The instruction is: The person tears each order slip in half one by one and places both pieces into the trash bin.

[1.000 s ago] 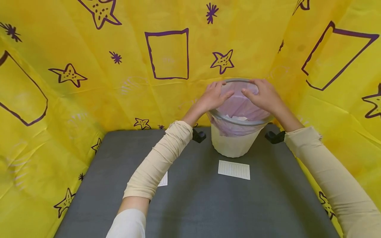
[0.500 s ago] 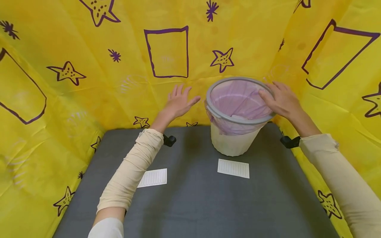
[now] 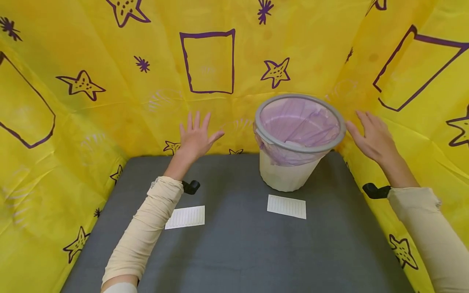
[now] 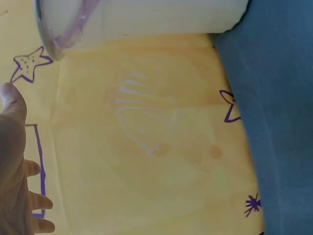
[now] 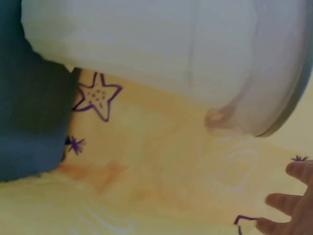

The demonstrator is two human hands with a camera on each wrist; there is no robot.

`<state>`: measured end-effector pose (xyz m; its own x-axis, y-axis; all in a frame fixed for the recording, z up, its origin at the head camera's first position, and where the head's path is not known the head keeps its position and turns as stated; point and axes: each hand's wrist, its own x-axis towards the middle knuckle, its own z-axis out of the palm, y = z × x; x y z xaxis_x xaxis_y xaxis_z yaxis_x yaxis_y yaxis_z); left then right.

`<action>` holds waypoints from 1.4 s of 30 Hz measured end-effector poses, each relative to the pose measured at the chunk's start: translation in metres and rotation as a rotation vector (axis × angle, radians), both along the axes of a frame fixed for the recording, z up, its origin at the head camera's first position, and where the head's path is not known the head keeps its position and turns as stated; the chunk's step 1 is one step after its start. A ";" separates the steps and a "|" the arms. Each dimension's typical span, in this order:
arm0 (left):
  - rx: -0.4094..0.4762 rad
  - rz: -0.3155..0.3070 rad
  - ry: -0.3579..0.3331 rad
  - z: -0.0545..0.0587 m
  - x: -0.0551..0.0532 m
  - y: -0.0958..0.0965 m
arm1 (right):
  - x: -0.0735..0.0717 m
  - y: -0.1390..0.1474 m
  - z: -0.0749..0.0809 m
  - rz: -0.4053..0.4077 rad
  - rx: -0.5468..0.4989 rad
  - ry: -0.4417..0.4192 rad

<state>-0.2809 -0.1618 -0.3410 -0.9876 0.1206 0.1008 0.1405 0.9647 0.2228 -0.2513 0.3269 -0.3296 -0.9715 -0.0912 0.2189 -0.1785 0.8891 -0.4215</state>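
A white trash bin [image 3: 287, 177] with a grey rim ring [image 3: 262, 128] stands upright at the back right of the table. Its thin purple liner bag [image 3: 286, 122] covers the inside and folds out under the ring. To the left of the bin, my left hand [image 3: 196, 140] hovers with its fingers spread, holding nothing. My right hand [image 3: 375, 138] is raised just right of the rim, fingers extended, with nothing in it. In the left wrist view the left thumb [image 4: 13, 103] and several fingertips show apart from the bin.
Two lined white paper cards lie on the dark grey table [image 3: 242, 244]: one card [image 3: 287, 206] before the bin, another card [image 3: 187, 216] by the left forearm. Yellow cloth walls [image 3: 157, 49] with purple drawings enclose the table's back and sides.
Both hands have moved away from the bin's rim, the left hand to the left and the right hand to the right. The bin stays in the same place.
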 end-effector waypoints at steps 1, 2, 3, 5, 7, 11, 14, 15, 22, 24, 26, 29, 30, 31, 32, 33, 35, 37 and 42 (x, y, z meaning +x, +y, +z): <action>0.009 0.002 -0.003 -0.002 0.001 -0.002 | 0.001 0.002 -0.003 -0.013 0.018 0.014; 0.018 0.003 -0.008 -0.004 0.002 -0.004 | 0.002 0.003 -0.007 -0.023 0.036 0.030; 0.030 0.006 -0.008 -0.007 0.003 -0.006 | 0.003 0.005 -0.012 -0.033 0.050 0.052; 0.031 0.020 -0.011 -0.012 0.006 -0.010 | 0.008 0.008 -0.023 -0.051 0.058 0.089; 0.029 0.038 0.000 -0.019 0.012 -0.015 | 0.014 0.011 -0.038 -0.059 0.058 0.106; 0.025 0.078 0.034 -0.036 0.028 -0.023 | 0.027 0.013 -0.066 -0.070 0.070 0.061; 0.045 0.093 0.030 -0.048 0.035 -0.027 | 0.034 0.014 -0.077 -0.078 0.083 0.024; 0.054 0.097 0.019 -0.052 0.037 -0.029 | 0.035 0.015 -0.079 -0.082 0.084 0.018; 0.090 0.147 -0.044 -0.076 0.048 -0.052 | 0.041 0.028 -0.097 -0.125 0.102 -0.011; 0.093 0.158 -0.066 -0.082 0.053 -0.058 | 0.045 0.032 -0.104 -0.142 0.119 -0.005; 0.095 0.163 -0.093 -0.090 0.057 -0.062 | 0.049 0.032 -0.111 -0.148 0.130 -0.006; 0.102 0.159 -0.113 -0.099 0.063 -0.064 | 0.053 0.028 -0.119 -0.149 0.138 -0.012; 0.106 0.158 -0.111 -0.102 0.065 -0.064 | 0.055 0.025 -0.121 -0.150 0.137 -0.012; 0.112 0.160 -0.105 -0.105 0.066 -0.063 | 0.056 0.022 -0.123 -0.152 0.133 -0.006; 0.119 0.164 -0.097 -0.108 0.069 -0.063 | 0.057 0.019 -0.125 -0.155 0.132 -0.003; 0.124 0.169 -0.085 -0.111 0.071 -0.062 | 0.058 0.015 -0.128 -0.158 0.126 0.002; 0.133 0.179 -0.073 -0.120 0.078 -0.061 | 0.062 0.005 -0.138 -0.169 0.112 0.011; 0.139 0.186 -0.085 -0.130 0.087 -0.058 | 0.069 -0.006 -0.151 -0.175 0.097 0.004; 0.148 0.194 -0.143 -0.155 0.104 -0.049 | 0.082 -0.032 -0.181 -0.188 0.060 -0.021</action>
